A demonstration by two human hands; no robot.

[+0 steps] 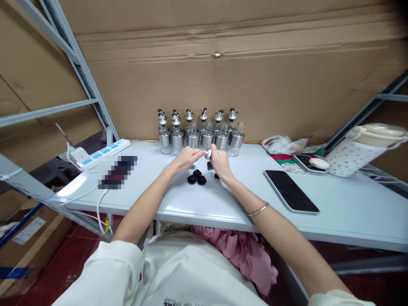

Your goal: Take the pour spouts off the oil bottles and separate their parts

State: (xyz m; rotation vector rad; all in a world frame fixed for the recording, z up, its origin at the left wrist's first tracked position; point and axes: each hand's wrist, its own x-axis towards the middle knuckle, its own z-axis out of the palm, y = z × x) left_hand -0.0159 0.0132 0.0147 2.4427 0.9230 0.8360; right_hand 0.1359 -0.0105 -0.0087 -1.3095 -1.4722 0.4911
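A: Hands, frame centre?
B: Right hand [219, 162] pinches silvery pourer top [208, 154]; left hand [188, 158] extends fingers to it, contact unclear. Black round caps [197, 177] lie just below.

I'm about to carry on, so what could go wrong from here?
The small pale piece held in the right grip could slip. That grip is also close to the loose small black parts, which it might scatter. Both it and the left grip are just in front of the bottles, so a bump could tip one.
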